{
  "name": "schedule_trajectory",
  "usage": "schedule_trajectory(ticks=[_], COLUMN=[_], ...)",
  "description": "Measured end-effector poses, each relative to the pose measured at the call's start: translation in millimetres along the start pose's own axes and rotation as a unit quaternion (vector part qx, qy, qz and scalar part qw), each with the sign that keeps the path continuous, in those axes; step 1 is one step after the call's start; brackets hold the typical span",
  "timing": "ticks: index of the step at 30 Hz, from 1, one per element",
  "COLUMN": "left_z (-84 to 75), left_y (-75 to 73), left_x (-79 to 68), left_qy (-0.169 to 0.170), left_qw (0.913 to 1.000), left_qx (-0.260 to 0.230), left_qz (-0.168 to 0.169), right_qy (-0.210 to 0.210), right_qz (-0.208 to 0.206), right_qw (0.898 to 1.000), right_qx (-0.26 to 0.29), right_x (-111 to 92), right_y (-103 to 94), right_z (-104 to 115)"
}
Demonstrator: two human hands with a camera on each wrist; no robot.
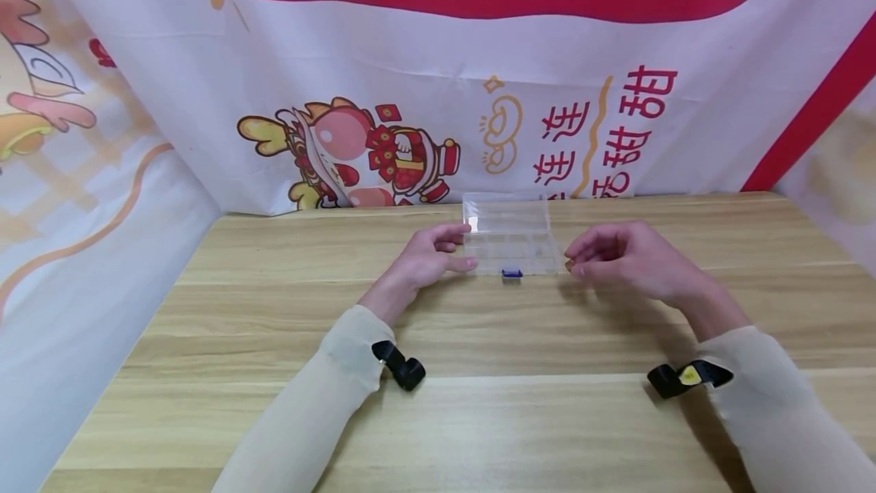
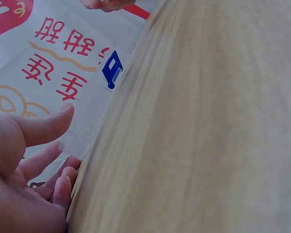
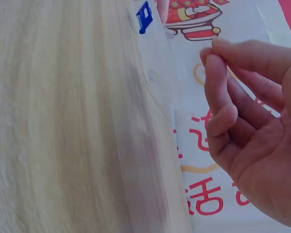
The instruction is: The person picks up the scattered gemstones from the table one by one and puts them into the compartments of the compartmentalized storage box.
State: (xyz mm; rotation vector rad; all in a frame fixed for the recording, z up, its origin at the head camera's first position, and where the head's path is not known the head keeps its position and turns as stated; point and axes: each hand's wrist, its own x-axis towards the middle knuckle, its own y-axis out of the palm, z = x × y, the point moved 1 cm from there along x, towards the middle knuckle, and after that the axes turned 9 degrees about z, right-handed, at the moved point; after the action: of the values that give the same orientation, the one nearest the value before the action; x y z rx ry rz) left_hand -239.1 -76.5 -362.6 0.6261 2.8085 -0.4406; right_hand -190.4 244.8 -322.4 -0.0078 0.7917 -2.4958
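A clear plastic compartment box (image 1: pixel 509 251) with a blue latch (image 1: pixel 512 274) stands on the table, its lid raised at the back. My left hand (image 1: pixel 433 253) is at the box's left end, thumb extended over the front corner and forefinger near the hinge. In the left wrist view, the thumb (image 2: pixel 51 127) is spread apart from the other fingers. Just off the box's right end, my right hand (image 1: pixel 619 257) pinches a tiny brownish piece (image 1: pixel 569 265) between thumb and forefinger. Its kind is too small to tell, and the fingertips mostly hide it in the right wrist view.
The box is near the back of the wood-grain table (image 1: pixel 479 432). Right behind the table's back edge hangs a white and red printed cloth (image 1: pixel 411 52). Both wrists carry black camera straps (image 1: pixel 400 365) over pale sleeves.
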Motion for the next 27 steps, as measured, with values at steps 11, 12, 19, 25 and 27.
schedule_trajectory(ticks=[11, 12, 19, 25, 27], left_z=[-0.9, -1.1, -1.6, 0.3, 0.0], left_y=[-0.3, -0.5, -0.9, -0.7, -0.4], left_x=[-1.5, -1.8, -3.0, -0.9, -0.4], left_qy=[0.001, 0.001, -0.001, 0.002, 0.004], left_qw=[1.0, 1.0, 1.0, 1.0, 1.0], left_qx=[-0.002, -0.002, -0.001, 0.001, 0.002], left_qz=[0.003, 0.004, 0.004, 0.004, 0.005], right_qy=[0.007, 0.007, -0.004, -0.009, -0.004], right_qz=[-0.047, -0.051, -0.065, -0.07, -0.075], right_qw=[0.999, 0.999, 0.998, 0.997, 0.997], right_qx=[0.001, 0.001, 0.011, 0.003, -0.003], right_x=[2.2, 2.9, 8.2, 11.0, 12.2], right_y=[7.2, 8.0, 14.2, 20.2, 21.2], right_z=[12.2, 13.3, 17.6, 22.5, 23.2])
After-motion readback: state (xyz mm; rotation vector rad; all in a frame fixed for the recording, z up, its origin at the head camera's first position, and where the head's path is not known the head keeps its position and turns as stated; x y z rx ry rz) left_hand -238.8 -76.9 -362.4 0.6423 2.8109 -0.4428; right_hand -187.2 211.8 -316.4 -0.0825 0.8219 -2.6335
